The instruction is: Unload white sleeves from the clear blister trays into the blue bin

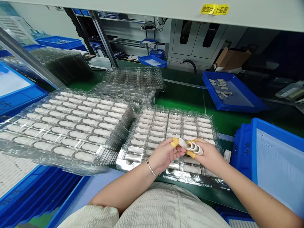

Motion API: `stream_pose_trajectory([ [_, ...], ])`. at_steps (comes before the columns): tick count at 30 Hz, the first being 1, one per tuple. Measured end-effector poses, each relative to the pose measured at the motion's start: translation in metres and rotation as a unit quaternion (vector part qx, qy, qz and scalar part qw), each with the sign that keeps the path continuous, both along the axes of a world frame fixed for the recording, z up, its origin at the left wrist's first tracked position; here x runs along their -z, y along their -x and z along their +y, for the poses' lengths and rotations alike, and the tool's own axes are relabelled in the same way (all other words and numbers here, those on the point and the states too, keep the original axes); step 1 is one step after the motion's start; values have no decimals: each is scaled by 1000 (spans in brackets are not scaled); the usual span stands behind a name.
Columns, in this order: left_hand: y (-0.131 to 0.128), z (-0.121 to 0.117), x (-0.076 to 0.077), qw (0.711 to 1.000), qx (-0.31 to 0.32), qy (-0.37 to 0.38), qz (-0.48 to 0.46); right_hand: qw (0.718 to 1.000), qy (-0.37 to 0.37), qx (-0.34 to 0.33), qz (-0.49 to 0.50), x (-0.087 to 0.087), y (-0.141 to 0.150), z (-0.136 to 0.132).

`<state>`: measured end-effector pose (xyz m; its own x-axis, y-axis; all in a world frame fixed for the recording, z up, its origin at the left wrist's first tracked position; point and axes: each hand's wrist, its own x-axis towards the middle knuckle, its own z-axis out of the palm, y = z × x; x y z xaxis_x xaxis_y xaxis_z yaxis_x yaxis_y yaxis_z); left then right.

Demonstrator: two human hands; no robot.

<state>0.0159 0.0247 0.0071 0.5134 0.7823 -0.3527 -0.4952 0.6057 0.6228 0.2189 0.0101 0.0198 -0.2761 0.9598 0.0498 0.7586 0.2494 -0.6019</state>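
From my remote seat I read both hands over the near half of the transparent tray [124, 164], my landmark, toward its right side. A short row of curved white pieces [194, 147] sits between them, raised over the tray's cells. My right hand [207, 152] has its grip closed around the larger, right-hand share of that row, with yellow-covered fingertips above and below it. My left hand [169, 151] comes in from the other side, its grip narrow, thumb and fingertips pinching the pale end piece [182, 142]. The row's long axis runs crosswise from hand to hand, dipping slightly toward the right palm, so the bulk of it lies to the right of the left grip and nearest the right hand. Whether that end piece is apart from the others or nested against them, I cannot tell. Beneath and beyond the fingers, white parts [174, 125] lie sideways in the tray's columns. Left of the tray I see a stack of filled trays [85, 169]; to its right, a blue bin [254, 152]. Past its far edge, on the green tabletop [185, 101], are more transparent trays [135, 79], and farther off to the right, a blue tray [239, 110] holding small parts.
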Motion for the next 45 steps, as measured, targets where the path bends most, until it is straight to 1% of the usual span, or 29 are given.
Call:
stream_pose_trajectory([
  [2, -1, 0, 0, 999, 9, -43, 21, 999, 28, 32, 20, 1, 6, 0],
  [4, -3, 0, 0, 994, 18, -101, 48, 996, 56, 49, 57, 3, 10, 0],
  [6, -3, 1, 1, 987, 32, -143, 69, 994, 68, 44, 78, 4, 11, -1],
  [8, -2, 3, 3, 984, 28, -155, 86, 996, 54, 28, 61, 4, 8, -2],
  [10, 0, 6, 4, 985, 13, -138, 99, 1000, 2, -2, 24, 2, 1, -4],
  [12, 1, 9, 5, 990, 10, -96, 104, 994, -88, -57, -17, -2, -8, -4],
  [14, 1, 10, 6, 994, 37, -45, 97, 973, -179, -131, -63, -7, -15, -3],
  [15, 0, 10, 6, 994, 56, -24, 90, 959, -211, -169, -88, -10, -17, -2],
  [17, -1, 10, 6, 993, 90, 3, 76, 933, -246, -228, -133, -13, -18, 0],
  [19, -3, 9, 6, 992, 106, 18, 66, 916, -259, -258, -164, -14, -17, 1],
  [21, -3, 8, 6, 992, 105, 27, 62, 910, -264, -268, -174, -13, -16, 2],
  [24, -2, 8, 5, 991, 113, 38, 68, 913, -252, -270, -175, -12, -14, 2],
  [29, -3, 6, 6, 991, 114, 44, 55, 922, -224, -251, -191, -6, -11, 0],
  [32, -5, 4, 8, 993, 101, 43, 40, 920, -236, -249, -188, -5, -11, 0],
  [35, -3, 4, 10, 995, 90, 23, 37, 910, -264, -252, -196, -9, -14, 2],
  [36, -1, 5, 10, 994, 101, 11, 35, 905, -275, -255, -201, -11, -16, 3],
  [37, 1, 5, 10, 991, 127, -3, 30, 899, -286, -261, -206, -13, -17, 4],
  [38, 4, 5, 10, 986, 167, -18, 22, 893, -294, -269, -211, -15, -19, 5],
  [39, 6, 6, 10, 976, 216, -31, 12, 886, -302, -277, -216, -17, -20, 6],
  [41, 8, 6, 11, 947, 318, -51, -6, 870, -315, -303, -226, -20, -20, 7],
  [42, 7, 6, 12, 932, 358, -55, -13, 862, -320, -317, -231, -22, -19, 8],
  [43, 6, 6, 13, 920, 389, -54, -20, 854, -324, -331, -236, -23, -17, 8],
  [45, 2, 5, 16, 906, 421, -43, -34, 841, -325, -358, -245, -25, -13, 9],
])
